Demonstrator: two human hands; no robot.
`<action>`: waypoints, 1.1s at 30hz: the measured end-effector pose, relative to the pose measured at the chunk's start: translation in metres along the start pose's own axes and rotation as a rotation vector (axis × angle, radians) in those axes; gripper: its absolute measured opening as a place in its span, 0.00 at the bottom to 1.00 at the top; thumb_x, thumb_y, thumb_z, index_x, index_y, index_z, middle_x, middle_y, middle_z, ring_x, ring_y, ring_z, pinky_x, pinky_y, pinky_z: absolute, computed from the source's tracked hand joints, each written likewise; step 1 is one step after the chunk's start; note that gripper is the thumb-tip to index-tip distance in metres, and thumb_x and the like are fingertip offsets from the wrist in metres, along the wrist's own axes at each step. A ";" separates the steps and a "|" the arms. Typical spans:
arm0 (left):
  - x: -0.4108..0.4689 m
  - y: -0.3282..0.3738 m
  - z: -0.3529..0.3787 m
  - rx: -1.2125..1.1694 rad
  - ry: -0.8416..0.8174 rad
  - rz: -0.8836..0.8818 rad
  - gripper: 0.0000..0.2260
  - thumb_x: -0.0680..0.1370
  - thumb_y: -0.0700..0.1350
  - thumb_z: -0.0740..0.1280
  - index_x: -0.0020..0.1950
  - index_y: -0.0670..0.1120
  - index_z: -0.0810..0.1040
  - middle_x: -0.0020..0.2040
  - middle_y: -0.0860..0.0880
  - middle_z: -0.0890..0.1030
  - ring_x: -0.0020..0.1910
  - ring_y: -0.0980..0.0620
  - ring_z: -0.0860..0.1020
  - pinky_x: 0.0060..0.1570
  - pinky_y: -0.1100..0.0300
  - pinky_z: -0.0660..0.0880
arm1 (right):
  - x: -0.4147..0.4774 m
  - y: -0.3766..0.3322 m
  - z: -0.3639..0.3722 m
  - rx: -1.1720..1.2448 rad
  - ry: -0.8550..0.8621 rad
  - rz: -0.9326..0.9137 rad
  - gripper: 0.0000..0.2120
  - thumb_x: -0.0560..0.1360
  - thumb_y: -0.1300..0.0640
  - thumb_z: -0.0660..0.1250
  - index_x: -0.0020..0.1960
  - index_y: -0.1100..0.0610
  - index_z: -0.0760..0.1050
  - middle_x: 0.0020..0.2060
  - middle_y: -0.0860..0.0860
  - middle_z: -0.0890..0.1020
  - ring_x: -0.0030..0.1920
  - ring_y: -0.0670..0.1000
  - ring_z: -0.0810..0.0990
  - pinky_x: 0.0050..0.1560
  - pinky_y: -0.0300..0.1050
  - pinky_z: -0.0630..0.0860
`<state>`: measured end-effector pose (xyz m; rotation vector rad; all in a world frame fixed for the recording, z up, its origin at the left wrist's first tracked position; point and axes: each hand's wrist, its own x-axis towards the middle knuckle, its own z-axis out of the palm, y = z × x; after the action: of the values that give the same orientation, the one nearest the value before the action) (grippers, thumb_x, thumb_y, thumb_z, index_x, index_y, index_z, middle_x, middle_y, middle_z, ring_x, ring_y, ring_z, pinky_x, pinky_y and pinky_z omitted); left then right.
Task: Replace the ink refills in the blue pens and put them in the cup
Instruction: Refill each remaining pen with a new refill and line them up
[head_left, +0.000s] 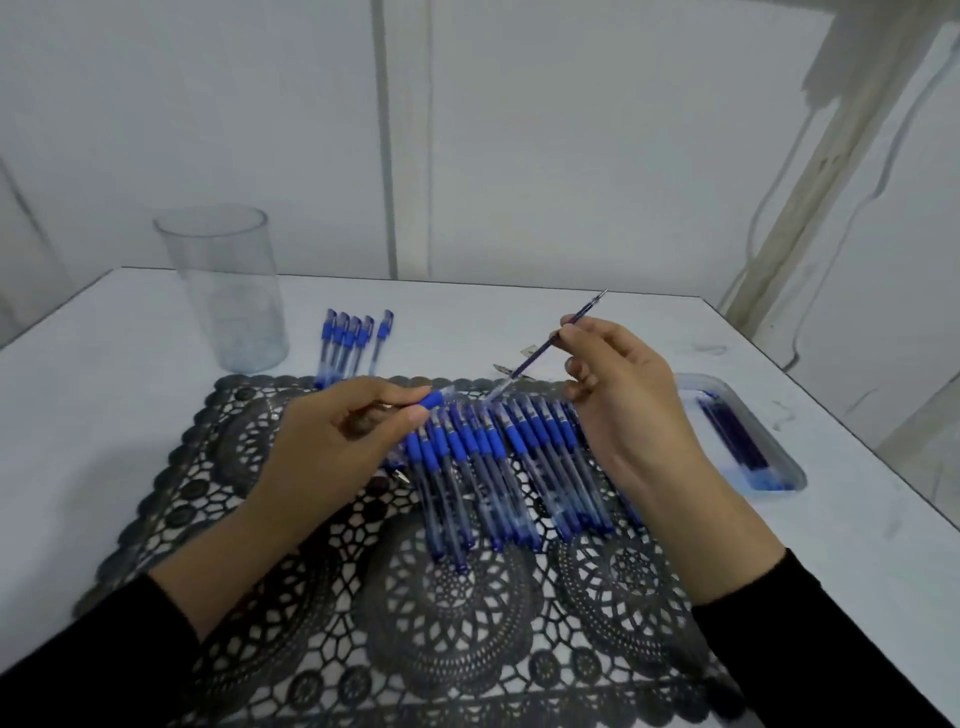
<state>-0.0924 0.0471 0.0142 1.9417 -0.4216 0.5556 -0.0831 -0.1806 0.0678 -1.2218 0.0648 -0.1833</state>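
Over lace mat, right hand pinches refill; left hand grips seemingly pen barrel.

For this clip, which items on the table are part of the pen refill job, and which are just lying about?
Part of the job:
- ink refill in the right hand
- pen barrel in the left hand
- row of blue pens
- five capped pens
- clear cup
- tray of refills

Lying about:
- black lace mat
- wall cables
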 end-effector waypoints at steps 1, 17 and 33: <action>-0.004 -0.001 -0.006 0.014 0.004 0.006 0.09 0.74 0.45 0.73 0.53 0.50 0.85 0.41 0.56 0.85 0.38 0.57 0.83 0.41 0.67 0.78 | -0.003 0.003 0.005 -0.028 0.000 -0.018 0.04 0.76 0.63 0.69 0.48 0.56 0.80 0.43 0.50 0.81 0.36 0.44 0.73 0.36 0.39 0.69; -0.018 -0.009 -0.023 -0.086 0.003 0.009 0.08 0.74 0.45 0.72 0.53 0.50 0.84 0.48 0.55 0.86 0.47 0.53 0.84 0.50 0.57 0.81 | -0.025 0.019 0.023 0.059 -0.034 -0.140 0.03 0.76 0.64 0.68 0.45 0.57 0.79 0.39 0.53 0.77 0.31 0.45 0.69 0.36 0.36 0.70; -0.020 -0.005 -0.020 -0.160 -0.012 0.023 0.09 0.73 0.44 0.72 0.53 0.52 0.83 0.49 0.54 0.86 0.47 0.54 0.84 0.49 0.62 0.80 | -0.024 0.021 0.020 0.074 -0.067 -0.041 0.02 0.76 0.63 0.69 0.46 0.58 0.79 0.41 0.51 0.81 0.32 0.45 0.69 0.38 0.36 0.71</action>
<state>-0.1105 0.0686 0.0068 1.7900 -0.4815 0.5100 -0.1009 -0.1506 0.0535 -1.1551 -0.0256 -0.1790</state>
